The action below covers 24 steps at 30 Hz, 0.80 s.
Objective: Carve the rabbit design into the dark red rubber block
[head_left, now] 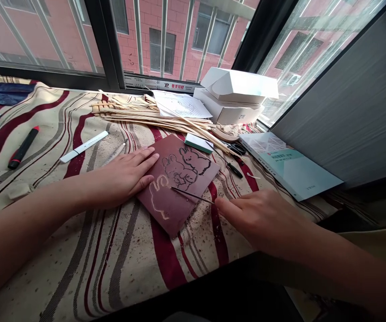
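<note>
A brown-red board (182, 212) lies on the striped cloth (126, 264), turned at an angle. Dark outlines of cartoon animals run across its upper part, and a pale carved outline marks its lower left. My left hand (135, 172) rests flat on the board's left edge, fingers stretched out. A slim metal carving tool (195, 196) is in my closed right hand (255, 214), its handle hidden by the fingers. Its tip meets the board near the middle, just right of the pale outline. Small shavings are scattered around the board.
Behind the board lie thin wooden strips (129, 114), a sheet of paper (181, 105) and a white box (235, 107). A green-and-white block (199, 143) touches the board's top corner. A book (290, 165) lies right; a black-red pen-like tool (23, 147) and white cutter-like stick (83, 146) lie left.
</note>
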Each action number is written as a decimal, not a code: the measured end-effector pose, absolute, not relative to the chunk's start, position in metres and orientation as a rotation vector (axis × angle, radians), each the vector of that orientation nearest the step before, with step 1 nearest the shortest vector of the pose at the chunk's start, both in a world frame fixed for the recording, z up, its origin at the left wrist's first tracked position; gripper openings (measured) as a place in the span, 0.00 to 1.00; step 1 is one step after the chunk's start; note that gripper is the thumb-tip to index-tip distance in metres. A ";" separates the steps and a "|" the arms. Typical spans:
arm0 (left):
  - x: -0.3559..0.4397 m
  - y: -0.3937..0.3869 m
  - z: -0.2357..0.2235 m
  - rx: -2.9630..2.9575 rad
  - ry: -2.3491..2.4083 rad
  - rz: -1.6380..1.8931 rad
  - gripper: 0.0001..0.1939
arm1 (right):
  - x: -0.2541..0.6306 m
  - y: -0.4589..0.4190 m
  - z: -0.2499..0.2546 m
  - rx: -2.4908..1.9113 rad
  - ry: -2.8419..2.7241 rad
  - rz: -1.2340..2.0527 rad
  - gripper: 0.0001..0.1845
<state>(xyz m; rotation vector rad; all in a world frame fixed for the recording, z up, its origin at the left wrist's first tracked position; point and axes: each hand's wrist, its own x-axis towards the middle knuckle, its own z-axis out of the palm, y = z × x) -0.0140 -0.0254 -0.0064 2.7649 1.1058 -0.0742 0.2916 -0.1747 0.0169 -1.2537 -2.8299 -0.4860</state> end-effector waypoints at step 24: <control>-0.015 -0.025 -0.010 2.762 1.096 -0.054 0.42 | 0.297 -0.186 0.023 -1.300 -2.739 -0.356 0.12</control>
